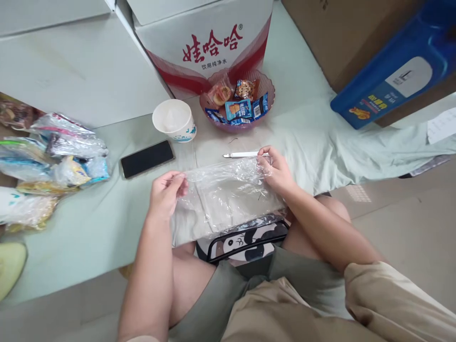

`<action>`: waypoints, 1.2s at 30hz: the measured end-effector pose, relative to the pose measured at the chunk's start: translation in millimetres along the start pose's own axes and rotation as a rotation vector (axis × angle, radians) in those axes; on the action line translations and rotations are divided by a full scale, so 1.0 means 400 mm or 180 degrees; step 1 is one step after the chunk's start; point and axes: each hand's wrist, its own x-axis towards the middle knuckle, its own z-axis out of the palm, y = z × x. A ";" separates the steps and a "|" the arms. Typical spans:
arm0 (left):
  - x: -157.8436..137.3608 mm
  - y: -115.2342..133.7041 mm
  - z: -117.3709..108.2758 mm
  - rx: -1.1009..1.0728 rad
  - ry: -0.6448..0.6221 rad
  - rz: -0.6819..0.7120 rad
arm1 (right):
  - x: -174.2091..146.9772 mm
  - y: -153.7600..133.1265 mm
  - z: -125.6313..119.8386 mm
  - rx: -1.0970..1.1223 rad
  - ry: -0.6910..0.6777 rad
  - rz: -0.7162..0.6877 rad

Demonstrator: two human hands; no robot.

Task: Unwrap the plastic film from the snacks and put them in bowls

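A clear plastic bag (228, 199) is stretched between my two hands above the front edge of the cloth-covered surface. My left hand (166, 192) pinches its upper left corner between thumb and fingers. At the upper right, my right hand (275, 168) grips the crumpled edge of the bag. Just beyond the bag lies a white craft knife or pen-like tool (239, 155), its right end close to my right fingers. The bag is see-through, and the pale cloth shows behind it.
A black phone (147, 159) lies left, near a white paper cup (174, 121). Behind stands a pink bowl (271, 97) of wrapped snacks against a white carton (221, 42). Several snack packets (71, 164) are piled far left. A blue bottle (392, 71) stands right. A panda-print item (245, 242) sits between my legs.
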 end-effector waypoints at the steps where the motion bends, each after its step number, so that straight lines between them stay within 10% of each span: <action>1: 0.000 0.002 -0.002 -0.0348 0.0069 0.0112 | 0.000 0.000 0.000 -0.0039 -0.0001 -0.0040; 7: -0.017 0.011 -0.009 -0.0779 -0.0823 -0.0236 | 0.013 0.006 0.002 0.0388 0.0306 -0.0173; 13: 0.000 -0.018 -0.011 -0.0379 0.0012 -0.0064 | 0.015 0.018 -0.010 0.0197 -0.0537 0.0088; 25: -0.046 -0.002 -0.039 -0.0396 0.0194 0.0473 | -0.025 -0.014 -0.026 0.0140 -0.0265 -0.0604; 29: -0.046 -0.003 -0.062 -0.0521 0.0119 0.0236 | -0.032 -0.029 -0.046 0.0458 -0.0266 -0.0187; 36: 0.008 -0.005 -0.047 -0.0887 -0.1153 -0.0607 | 0.009 -0.018 -0.039 0.0472 -0.0552 0.0277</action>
